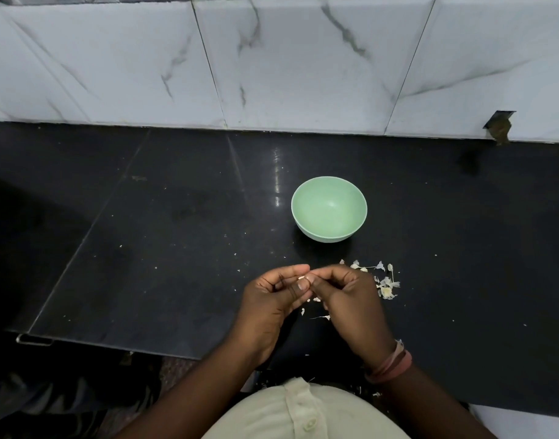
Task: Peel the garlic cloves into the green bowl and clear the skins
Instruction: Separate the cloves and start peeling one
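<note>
The green bowl [329, 208] stands on the black counter [183, 236] with nothing visible inside. Just in front of it my left hand [273, 299] and my right hand [348, 296] meet fingertip to fingertip. Both pinch a small pale garlic clove [302, 278], mostly hidden by the fingers. A heap of garlic skins and bits [384, 285] lies on the counter to the right of my right hand. A few loose skin flakes [319, 313] lie under my hands.
A white marble-tiled wall [272, 58] rises behind the counter. The counter's front edge [113, 342] runs near my body at the lower left, with dark floor beyond it. Small white specks dot the counter.
</note>
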The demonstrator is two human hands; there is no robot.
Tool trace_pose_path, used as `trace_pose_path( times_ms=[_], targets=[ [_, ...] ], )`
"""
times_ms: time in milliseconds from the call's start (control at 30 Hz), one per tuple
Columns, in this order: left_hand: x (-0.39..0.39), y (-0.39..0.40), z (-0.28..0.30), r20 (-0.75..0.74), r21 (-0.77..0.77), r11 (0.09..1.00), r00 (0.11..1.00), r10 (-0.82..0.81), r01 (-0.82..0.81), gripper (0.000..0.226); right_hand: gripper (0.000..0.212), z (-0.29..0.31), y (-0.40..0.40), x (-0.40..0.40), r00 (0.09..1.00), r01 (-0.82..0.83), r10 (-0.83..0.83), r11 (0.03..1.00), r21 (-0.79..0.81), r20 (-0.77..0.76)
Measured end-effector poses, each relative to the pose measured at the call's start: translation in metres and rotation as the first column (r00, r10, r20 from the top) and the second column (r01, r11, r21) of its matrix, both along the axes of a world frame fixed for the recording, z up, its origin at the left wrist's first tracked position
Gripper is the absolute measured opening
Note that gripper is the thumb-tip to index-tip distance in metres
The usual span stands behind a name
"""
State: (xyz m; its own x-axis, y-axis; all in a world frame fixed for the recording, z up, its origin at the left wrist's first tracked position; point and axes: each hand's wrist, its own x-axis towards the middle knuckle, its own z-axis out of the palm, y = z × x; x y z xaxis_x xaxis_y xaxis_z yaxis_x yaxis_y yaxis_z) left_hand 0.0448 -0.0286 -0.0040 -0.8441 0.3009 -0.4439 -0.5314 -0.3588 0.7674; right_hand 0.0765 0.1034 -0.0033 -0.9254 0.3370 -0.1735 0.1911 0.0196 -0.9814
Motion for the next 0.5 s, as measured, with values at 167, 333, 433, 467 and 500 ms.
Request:
trace_pose_path(
  times_ms=[167, 333, 433, 467, 500],
  targets=[
    [-0.0022, -0.0001, 0.0030, -0.068, -0.056, 0.998, 0.997, 0.036, -0.040, 0.019, 0.022, -0.0023, 0.0001, -0.0018, 1.000, -0.001, 0.007, 0.977, -0.213, 0.026],
    [-0.0023, 0.0014, 0.0059, -0.023, -0.007, 0.998, 0.998, 0.057, -0.057, 0.017, 0.022, -0.0034, 0.0004, -0.0014, 0.999, -0.036, 0.038, 0.965, -0.261, 0.004],
    [-0.0031, 0.0021, 0.0068, 0.001, 0.029, 0.998, 0.999, 0.047, -0.047, 0.016, 0.021, 0.0003, -0.0002, -0.0006, 0.999, -0.038, 0.038, 0.974, -0.224, -0.005],
    [-0.0038, 0.0025, 0.0070, -0.002, 0.030, 0.999, 0.999, 0.043, -0.043, 0.016, 0.020, 0.0021, 0.0001, -0.0005, 0.999, -0.039, 0.038, 0.977, -0.211, -0.011],
    [-0.0045, 0.0028, 0.0074, -0.010, 0.028, 0.999, 0.999, 0.040, -0.040, 0.016, 0.019, 0.0038, 0.0007, -0.0002, 0.999, -0.044, 0.041, 0.979, -0.197, -0.021]
  ],
)
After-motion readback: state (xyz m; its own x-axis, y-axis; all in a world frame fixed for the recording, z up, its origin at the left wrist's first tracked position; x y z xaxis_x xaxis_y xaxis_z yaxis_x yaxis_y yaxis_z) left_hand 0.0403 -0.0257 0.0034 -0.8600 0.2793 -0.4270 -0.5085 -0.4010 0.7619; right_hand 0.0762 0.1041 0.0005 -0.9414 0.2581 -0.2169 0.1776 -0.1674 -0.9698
